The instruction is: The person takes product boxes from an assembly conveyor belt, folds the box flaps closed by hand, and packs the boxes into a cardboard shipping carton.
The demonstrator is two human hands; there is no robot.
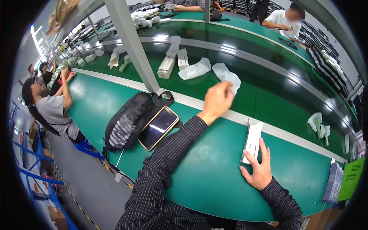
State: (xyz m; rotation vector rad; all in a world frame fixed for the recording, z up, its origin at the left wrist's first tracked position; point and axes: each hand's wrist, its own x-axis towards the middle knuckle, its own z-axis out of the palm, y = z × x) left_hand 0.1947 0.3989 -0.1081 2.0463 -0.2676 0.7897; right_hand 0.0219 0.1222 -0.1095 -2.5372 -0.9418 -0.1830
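My left hand (219, 99) reaches over the metal edge of the belt, its fingers closed on the lower end of a wrapped item in a white plastic bag (225, 73). On the green table, an upright-lying white box (253, 142) has its far end flap raised. My right hand (260, 168) rests at the box's near end, fingers spread, with fingertips touching it and the thumb apart. Another white bag (195, 69) lies left of the first, beside two small white boxes (167, 67) on the belt.
A black bag (128, 122) and a phone (158, 127) lie left of my forearm. A metal post (132, 46) rises behind them. More wrapped items (319, 124) sit on the belt at right. Grey boxes (333, 182) stand at the right edge. Co-workers sit left and across.
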